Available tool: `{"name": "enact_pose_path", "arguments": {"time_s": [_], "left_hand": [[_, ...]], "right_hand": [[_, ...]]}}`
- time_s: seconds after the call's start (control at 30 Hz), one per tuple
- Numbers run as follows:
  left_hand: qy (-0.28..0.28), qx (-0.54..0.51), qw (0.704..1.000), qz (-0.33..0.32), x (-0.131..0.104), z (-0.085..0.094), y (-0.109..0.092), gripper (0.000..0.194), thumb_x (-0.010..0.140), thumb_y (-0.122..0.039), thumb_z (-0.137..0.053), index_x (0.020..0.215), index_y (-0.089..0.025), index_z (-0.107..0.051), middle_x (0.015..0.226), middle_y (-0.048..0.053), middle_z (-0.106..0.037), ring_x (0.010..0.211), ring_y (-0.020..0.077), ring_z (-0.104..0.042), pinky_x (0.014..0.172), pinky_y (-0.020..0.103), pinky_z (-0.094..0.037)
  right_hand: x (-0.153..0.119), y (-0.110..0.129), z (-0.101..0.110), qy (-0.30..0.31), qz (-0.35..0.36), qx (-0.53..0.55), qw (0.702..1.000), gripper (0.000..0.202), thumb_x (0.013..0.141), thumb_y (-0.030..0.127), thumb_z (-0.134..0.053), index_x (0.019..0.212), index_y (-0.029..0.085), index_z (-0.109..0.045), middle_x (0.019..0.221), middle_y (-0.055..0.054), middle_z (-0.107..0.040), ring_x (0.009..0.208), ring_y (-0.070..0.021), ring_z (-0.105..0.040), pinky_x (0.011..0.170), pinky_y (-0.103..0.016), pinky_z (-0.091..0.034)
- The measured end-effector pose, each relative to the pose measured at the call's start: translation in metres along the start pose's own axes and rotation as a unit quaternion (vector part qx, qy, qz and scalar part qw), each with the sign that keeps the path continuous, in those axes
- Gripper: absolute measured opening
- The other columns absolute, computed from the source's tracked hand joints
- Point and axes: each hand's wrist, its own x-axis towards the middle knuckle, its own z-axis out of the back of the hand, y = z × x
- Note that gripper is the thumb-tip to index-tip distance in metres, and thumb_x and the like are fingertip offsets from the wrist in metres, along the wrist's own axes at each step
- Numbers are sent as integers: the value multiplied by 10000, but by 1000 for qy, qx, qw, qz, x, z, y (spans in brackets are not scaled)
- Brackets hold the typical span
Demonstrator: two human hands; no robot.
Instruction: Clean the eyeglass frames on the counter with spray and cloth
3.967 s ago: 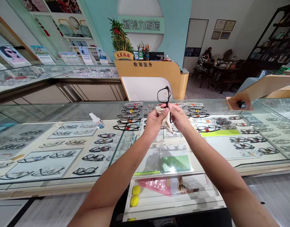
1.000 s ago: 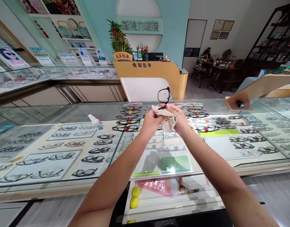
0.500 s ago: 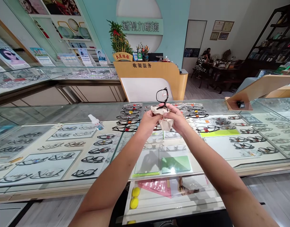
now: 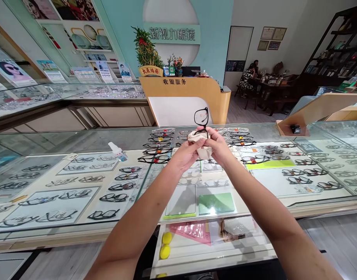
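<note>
The black-framed glasses [image 4: 201,117] are up in front of you, one lens standing clear above your fingers, the other buried in the beige cleaning cloth [image 4: 199,144]. Your left hand [image 4: 187,152] is pinching the bunched cloth around that lower lens; your right hand [image 4: 216,144] is closed on the frame just beside it, thumb on top, steadying the pair. Both hands are touching, held well above the glass desk [image 4: 79,136].

You're in the wiping step, I'd say, with one lens under the cloth and the upper one bare. Whether the cloth covers both faces of that lens is hard to tell from here. The next move calls for a light pinch and a firm hold on the frame, so the hinge takes no twist.

Below you, rows of display frames [image 4: 155,147] lie under the glass, a small spray bottle [image 4: 117,151] rests on the desk to your left, and two yellow rounded objects [image 4: 166,244] sit in the open drawer nearest you.
</note>
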Motion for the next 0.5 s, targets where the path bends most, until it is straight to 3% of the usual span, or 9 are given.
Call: {"name": "enact_pose_path", "arguments": {"time_s": [0.1,0.2,0.3,0.5], "left_hand": [[-22,-15,1000,-1,2,0,4,542,638,-400,-1105,1053,-214,-809,1002,26,-830,899,187,-751,819,301,-563],[-26,-5,1000,-16,3,1,3,573,619,-423,-1111,1046,-200,-800,986,43,-829,949,219,-763,836,321,-567],[-33,18,998,-45,3,0,1,600,577,-441,-1123,1005,-173,-798,972,60,-826,969,225,-760,863,321,-567],[-36,59,994,-87,0,-5,-2,619,629,-510,-1089,1060,-165,-808,1021,78,-835,954,219,-752,891,333,-577]], "right_hand": [[0,-2,-2,2,17,9,1000,451,634,262,-863,1078,292,-793,1128,13,-840,1018,-230,-734,835,-308,-573],[1,-2,-1,-12,20,6,1000,325,732,458,-863,992,279,-790,1130,-21,-841,1110,-278,-746,898,-361,-603],[3,-2,2,-32,30,-15,999,418,767,644,-875,946,274,-804,1039,-37,-845,1120,-298,-762,930,-396,-615],[2,-1,4,-19,56,-3,998,418,775,642,-920,961,274,-852,1043,-16,-860,1145,-278,-768,953,-379,-625]]}}
